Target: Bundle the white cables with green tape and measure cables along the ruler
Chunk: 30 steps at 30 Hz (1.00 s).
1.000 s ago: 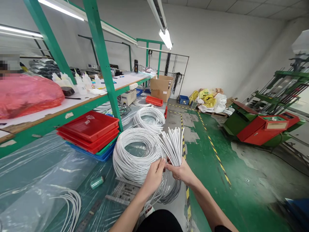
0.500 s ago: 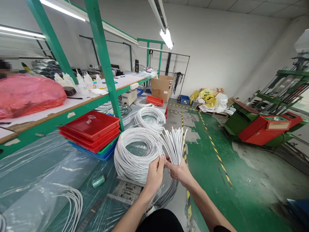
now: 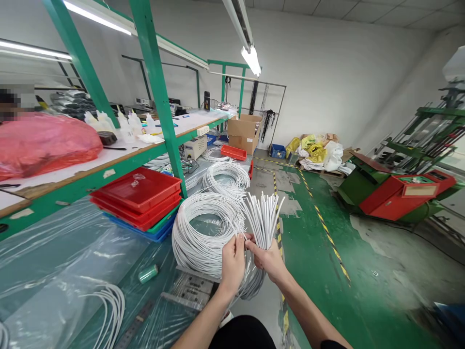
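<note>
Not a huge change since a second ago, folks: the tips of our bundle of white cables (image 3: 263, 218) now fan out a bit wider toward 1 o'clock, and the grey-looking cables (image 3: 253, 285) hanging below our grip have swung a touch toward 7. Both hands are pretty much where they were.

Taking our hands as the middle of the dial, the bundle sticks up at 12, nearly upright, with loose ends on top. Our right hand (image 3: 269, 259) has its fingers wrapped around the base of it, thumb across the front. Our left hand (image 3: 231, 266) is just beside it at 9, fingers pinched narrow at the tips; whether a single cable is caught in there is too small for us to tell.

The big coil of white cable (image 3: 187, 237) lies near us at 10, and a smaller coil (image 3: 210, 182) is behind it at 11. We've got a metal plate (image 3: 192, 291) at 8, a green roll (image 3: 148, 274) near 9, and stacked red trays (image 3: 145, 194) between 9 and 10, under the worktop (image 3: 189, 122). A red and green machine (image 3: 403, 194) stands well apart between 2 and 3.
</note>
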### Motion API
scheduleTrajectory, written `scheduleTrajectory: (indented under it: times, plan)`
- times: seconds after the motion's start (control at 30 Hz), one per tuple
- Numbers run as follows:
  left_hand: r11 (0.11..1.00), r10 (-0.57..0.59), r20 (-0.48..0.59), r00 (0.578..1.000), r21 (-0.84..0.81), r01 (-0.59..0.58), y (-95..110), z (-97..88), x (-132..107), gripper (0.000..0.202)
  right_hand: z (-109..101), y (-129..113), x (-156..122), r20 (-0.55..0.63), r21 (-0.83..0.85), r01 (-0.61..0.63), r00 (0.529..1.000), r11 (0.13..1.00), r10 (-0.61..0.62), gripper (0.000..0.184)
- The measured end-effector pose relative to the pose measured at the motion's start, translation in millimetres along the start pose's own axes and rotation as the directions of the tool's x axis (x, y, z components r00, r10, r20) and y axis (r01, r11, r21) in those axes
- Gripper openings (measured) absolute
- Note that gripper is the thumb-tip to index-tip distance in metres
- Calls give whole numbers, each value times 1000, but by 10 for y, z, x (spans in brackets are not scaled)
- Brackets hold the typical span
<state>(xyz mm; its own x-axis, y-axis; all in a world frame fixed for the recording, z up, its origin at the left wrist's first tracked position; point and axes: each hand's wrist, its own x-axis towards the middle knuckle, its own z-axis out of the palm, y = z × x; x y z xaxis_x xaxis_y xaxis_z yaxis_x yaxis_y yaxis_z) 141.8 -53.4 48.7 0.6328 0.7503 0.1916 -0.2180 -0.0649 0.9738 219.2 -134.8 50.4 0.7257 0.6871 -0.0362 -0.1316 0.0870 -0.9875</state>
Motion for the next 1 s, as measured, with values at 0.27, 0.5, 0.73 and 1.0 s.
scheduleTrajectory:
  times: [0.27,0.5,0.73,1.0]
  plan:
    - [998,-55,115,992,39,51,60,-151,76,46,-99,17,33,-76,34,-5,997,999,7,48]
    - [982,-58,210,976,188,18,-44,-132,-8,46,-80,20,37,-105,79,-16,994,997,24,47]
    - [914,41,192,981,389,-114,-245,-68,-98,41,-80,81,72,-124,82,-12,992,997,22,48]
    - [834,62,237,969,521,-181,-130,-135,-31,39,-81,125,90,-61,-31,44,997,999,-46,46]
